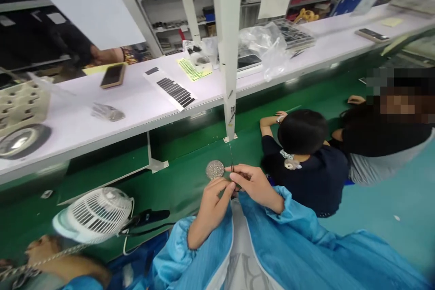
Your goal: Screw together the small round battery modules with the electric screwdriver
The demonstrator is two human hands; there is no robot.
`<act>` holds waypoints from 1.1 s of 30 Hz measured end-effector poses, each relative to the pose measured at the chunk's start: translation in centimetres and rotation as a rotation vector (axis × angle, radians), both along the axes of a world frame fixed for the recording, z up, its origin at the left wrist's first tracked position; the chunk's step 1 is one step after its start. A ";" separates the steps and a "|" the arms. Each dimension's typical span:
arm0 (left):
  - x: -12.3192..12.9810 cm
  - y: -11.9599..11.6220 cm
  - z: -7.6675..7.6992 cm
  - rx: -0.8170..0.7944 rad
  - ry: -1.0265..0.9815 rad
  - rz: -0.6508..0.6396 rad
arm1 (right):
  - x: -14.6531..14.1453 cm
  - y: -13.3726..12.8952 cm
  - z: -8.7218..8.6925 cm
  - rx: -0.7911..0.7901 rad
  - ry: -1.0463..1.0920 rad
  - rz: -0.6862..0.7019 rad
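Note:
Close to my chest, my right hand [254,185] is closed around a thin dark tool with a fine pale tip, which looks like a pair of tweezers [231,159]. Its tip points away from me toward the shelf post. My left hand [215,200] is pinched just beside the right fingertips; whatever is between its thumb and finger is too small or hidden to make out. A round, glittery silver disc [215,169] lies on the green bench right beyond my left fingers.
A white fan [100,213] stands at left, near another person's arm [64,263]. Two people lean over the bench [302,163] at right. A white post [228,54] rises ahead. The raised shelf [132,104] carries phones, a label sheet [171,88], plastic bags [265,45] and trays.

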State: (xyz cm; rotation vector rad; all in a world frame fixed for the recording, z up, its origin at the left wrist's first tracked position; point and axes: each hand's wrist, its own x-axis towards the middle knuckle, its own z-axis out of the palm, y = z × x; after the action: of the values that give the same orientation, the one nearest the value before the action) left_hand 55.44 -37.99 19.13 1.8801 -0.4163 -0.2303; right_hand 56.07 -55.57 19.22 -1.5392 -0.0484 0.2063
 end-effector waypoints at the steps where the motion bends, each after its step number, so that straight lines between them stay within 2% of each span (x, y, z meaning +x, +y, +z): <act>1: 0.1 -0.1 -0.3 0.023 -0.019 -0.031 | -0.3 -0.3 -0.6 -0.001 0.011 -0.020; 5: 0.6 -0.6 -1.1 0.027 -0.006 -0.119 | -1.7 -0.9 -2.2 0.034 0.024 -0.107; 8: 0.7 -1.2 -1.6 -0.050 0.120 -0.125 | -2.5 -1.0 -2.7 0.097 0.068 -0.166; 14: 1.0 -3.1 -2.3 -0.395 0.588 -0.173 | -2.5 -1.9 -1.6 0.197 0.115 -0.209; 19: 1.2 -4.5 -2.3 -0.512 0.691 -0.190 | -2.4 -3.3 -0.5 0.223 0.055 -0.249; 22: 0.9 -5.1 -2.6 -0.487 0.678 -0.178 | -2.8 -3.9 -0.5 0.208 0.031 -0.306; 25: 0.7 -5.4 -2.7 -0.391 0.652 -0.220 | -3.4 -4.5 -0.7 0.199 0.007 -0.350; 29: 0.7 -6.3 -2.5 -0.217 0.511 -0.304 | -3.9 -5.3 -1.0 0.214 0.003 -0.415; 33: 0.6 -7.5 -2.4 -0.161 0.431 -0.331 | -4.5 -6.0 -0.7 0.149 -0.083 -0.531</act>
State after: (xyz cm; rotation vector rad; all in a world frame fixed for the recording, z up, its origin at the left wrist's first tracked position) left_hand 56.09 -45.51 16.75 1.5428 -0.4312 -0.7846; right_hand 51.55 -61.56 18.53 -1.3603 0.2719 -0.2770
